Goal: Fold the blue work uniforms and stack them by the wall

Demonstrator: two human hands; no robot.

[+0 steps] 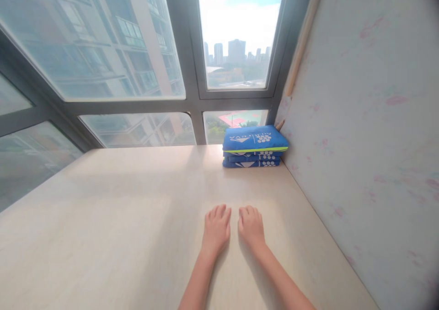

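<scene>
Palm down on the pale wooden surface [103, 218] rests my left hand [216, 230], its fingers loosely bent and slightly apart. My right hand [251, 227] lies beside it in much the same pose, a narrow gap between the two. Neither hand holds anything that I can see. Beyond them, at the far right corner, sits a stack of folded blue fabric items [255, 138] with white lettering and dot prints. A lime-green edge runs along the top one. The hands are apart from the stack.
Grey-framed windows [192, 102] border the far and left sides, with buildings outside. On the right rises a wall [363, 118] with a faint pink floral pattern. A wooden strip [303, 40] runs up beside the window frame.
</scene>
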